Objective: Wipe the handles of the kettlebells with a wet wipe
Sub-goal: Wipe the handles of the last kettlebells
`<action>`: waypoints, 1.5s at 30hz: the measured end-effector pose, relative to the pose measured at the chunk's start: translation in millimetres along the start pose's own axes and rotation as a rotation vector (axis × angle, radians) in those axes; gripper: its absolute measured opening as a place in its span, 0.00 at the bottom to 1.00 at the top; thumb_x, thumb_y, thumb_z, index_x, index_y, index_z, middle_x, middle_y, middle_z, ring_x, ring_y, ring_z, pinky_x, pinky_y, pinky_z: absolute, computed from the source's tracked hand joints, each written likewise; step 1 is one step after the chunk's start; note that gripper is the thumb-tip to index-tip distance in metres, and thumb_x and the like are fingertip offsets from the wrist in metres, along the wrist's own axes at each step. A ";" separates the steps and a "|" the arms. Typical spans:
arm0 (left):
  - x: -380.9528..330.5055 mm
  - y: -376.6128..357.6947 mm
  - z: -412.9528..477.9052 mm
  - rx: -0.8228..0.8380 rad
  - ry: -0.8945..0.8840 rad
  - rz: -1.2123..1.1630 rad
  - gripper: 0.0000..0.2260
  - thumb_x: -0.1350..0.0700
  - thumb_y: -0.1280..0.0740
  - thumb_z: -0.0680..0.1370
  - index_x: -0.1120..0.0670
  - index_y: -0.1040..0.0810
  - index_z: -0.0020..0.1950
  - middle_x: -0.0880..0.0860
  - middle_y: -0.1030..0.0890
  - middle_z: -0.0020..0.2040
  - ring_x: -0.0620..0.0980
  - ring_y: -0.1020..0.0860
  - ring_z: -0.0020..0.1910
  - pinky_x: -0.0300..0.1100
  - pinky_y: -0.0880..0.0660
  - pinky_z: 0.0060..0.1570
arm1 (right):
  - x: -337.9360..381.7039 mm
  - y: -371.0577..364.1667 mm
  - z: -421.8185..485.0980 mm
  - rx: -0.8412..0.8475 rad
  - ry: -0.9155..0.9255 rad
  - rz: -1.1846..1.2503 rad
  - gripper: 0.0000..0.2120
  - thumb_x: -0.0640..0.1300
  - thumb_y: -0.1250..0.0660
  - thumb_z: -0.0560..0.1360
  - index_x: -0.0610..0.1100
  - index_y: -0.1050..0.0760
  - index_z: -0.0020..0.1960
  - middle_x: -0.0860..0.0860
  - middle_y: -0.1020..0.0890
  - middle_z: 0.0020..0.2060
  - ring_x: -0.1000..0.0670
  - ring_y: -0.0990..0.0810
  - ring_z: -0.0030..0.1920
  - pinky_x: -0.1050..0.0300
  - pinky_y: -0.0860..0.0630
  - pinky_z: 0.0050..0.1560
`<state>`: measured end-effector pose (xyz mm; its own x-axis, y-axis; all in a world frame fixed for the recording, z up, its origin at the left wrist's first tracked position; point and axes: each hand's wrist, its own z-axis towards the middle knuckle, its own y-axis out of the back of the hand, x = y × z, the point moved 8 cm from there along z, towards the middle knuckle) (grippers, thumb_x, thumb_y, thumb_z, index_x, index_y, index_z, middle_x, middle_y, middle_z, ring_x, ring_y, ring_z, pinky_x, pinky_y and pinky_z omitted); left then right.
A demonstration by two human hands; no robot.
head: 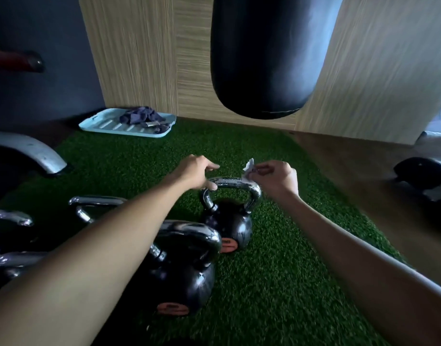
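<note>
One kettlebell in work: the farthest kettlebell [228, 226] stands upright on the artificial turf [276, 258], a little apart from the others, presumably so both hands can get round it.
Chrome handle [235, 183]: arches over the black ball; its top bar looks speckled, perhaps wet, though the frame is too dim to be sure.
Wet wipe [249, 168]: a small white wad at the handle's upper right corner, touching or just above the bar.
Right hand [276, 178]: fingertips and thumb pinch the wipe, fingers curled in; a tight bunch likely lets it press on the curve.
Left hand [198, 171]: holds nothing; the thumb rests on the handle's left end and the fingers are loosely bent above the bar, seemingly to steady the weight against the rubbing.
Other kettlebells [184, 275]: several crowd the near left, chrome handles up, partly hidden under the left forearm; whether they are wiped cannot be told.
Punching bag [271, 56]: hangs behind, clear of the turf.
Tray [109, 128]: pale blue, at the turf's far left edge by the wood-panel wall [144, 58], with a dark cloth [142, 117] heaped in it.
</note>
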<state>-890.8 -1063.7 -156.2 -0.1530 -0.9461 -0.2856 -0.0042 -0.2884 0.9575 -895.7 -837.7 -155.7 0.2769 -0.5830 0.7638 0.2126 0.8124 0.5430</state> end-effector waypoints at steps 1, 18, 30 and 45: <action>-5.9 -5.3 10.0 0.035 0.005 0.015 0.33 0.45 0.21 0.70 0.44 0.26 0.73 0.50 0.21 0.68 0.52 0.18 0.56 0.43 0.23 0.47 | -0.7 -2.0 8.5 0.029 0.033 -0.010 0.13 0.53 0.17 0.65 0.56 0.15 0.47 0.65 0.17 0.36 0.70 0.19 0.37 0.75 0.25 0.39; 14.0 -35.1 29.8 0.052 -0.027 0.145 0.28 0.39 0.28 0.75 0.40 0.28 0.74 0.47 0.28 0.51 0.50 0.25 0.54 0.43 0.31 0.50 | -8.9 -40.4 46.5 0.189 0.220 -0.087 0.11 0.53 0.19 0.67 0.55 0.13 0.48 0.60 0.14 0.40 0.64 0.17 0.40 0.65 0.18 0.43; 40.1 -30.2 6.1 -0.009 0.070 0.054 0.26 0.41 0.29 0.76 0.40 0.29 0.74 0.58 0.25 0.68 0.58 0.32 0.71 0.48 0.36 0.64 | 24.5 -67.5 28.7 0.194 0.388 -0.346 0.07 0.52 0.25 0.75 0.51 0.13 0.51 0.53 0.13 0.42 0.54 0.16 0.38 0.55 0.16 0.39; 48.7 -23.0 -4.4 -0.104 0.052 0.036 0.26 0.40 0.28 0.75 0.44 0.25 0.72 0.48 0.21 0.40 0.40 0.34 0.27 0.48 0.28 0.55 | 16.3 -63.9 18.5 0.197 0.422 -0.312 0.08 0.49 0.25 0.75 0.51 0.13 0.53 0.54 0.14 0.45 0.58 0.23 0.36 0.60 0.24 0.36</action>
<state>-893.8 -1103.8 -192.3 -0.1001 -0.9616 -0.2557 0.1029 -0.2656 0.9586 -922.1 -898.8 -171.5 0.5883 -0.7176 0.3729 0.1763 0.5638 0.8069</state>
